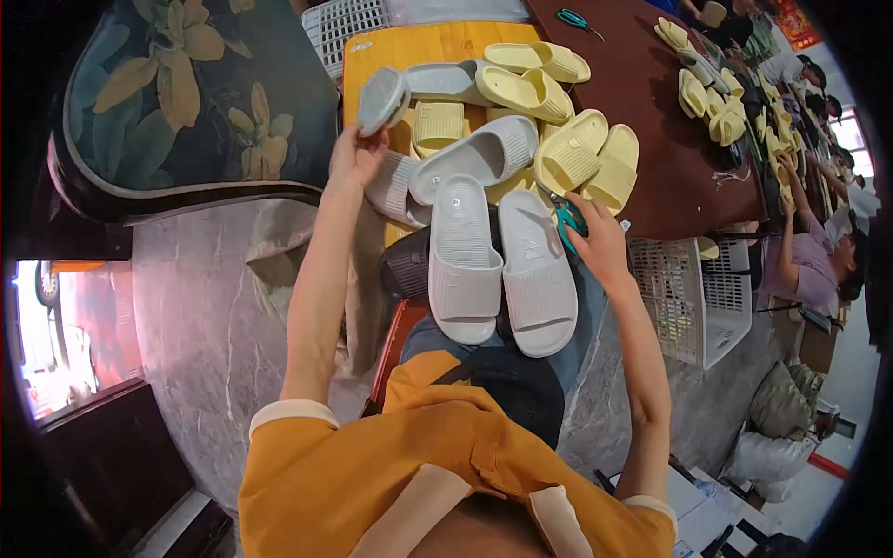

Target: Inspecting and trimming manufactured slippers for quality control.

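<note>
My left hand [359, 156] is closed on the end of a grey slide slipper [382, 100], raised at the left edge of the yellow wooden table. In my right hand [600, 240] is a pair of teal-handled scissors [569, 219], beside the yellow slippers. Two pale grey slippers lie side by side over my lap, one on the left [464, 260] and one on the right [539, 274], toes toward me. Behind them another grey slipper [479, 160] rests slanted on the pile. Several yellow slippers [569, 158] lie to its right and farther back.
The yellow wooden table [395, 46] adjoins a dark red table [642, 112] with more yellow slippers [712, 107] and teal scissors [581, 22]. White plastic baskets stand at the right [688, 298] and far back [344, 33]. A floral padded chair [205, 112] is at left. Other people [819, 242] sit on the right.
</note>
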Tool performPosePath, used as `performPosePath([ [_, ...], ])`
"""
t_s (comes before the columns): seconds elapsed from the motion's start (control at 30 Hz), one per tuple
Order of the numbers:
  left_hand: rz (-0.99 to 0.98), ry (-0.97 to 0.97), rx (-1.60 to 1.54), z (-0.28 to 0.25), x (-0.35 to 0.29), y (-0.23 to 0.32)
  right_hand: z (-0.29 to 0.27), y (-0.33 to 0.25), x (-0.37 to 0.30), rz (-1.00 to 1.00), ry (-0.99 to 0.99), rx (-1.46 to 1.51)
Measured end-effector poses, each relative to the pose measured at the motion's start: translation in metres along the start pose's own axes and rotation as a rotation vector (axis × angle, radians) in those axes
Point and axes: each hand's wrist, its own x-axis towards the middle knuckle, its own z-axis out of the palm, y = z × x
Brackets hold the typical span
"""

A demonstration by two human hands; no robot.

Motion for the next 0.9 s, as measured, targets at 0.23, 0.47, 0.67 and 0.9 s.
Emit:
performPosePath([
  [0.23, -0.260, -0.347, -0.402, -0.032, -0.020, -0.045, 0.004, -0.011, 0.002, 0.023, 0.022, 0.023],
  [0.47, -0.062, 0.086, -0.076, -0.039, -0.045, -0.039, 0.016, -0.033, 0.044, -0.126, 0.019, -0.025],
  [0.67, 0.560, 0.089, 1.119, -0.026, -0.087, -0.060, 0.052, -0.053, 0.097, -0.298, -0.034, -0.077],
  [0.9, 1.245, -0.156, 1.675, 0.012, -0.057, -0.055, 0.079, -0.069, 0.131, -0.267, -0.140, -0.214],
])
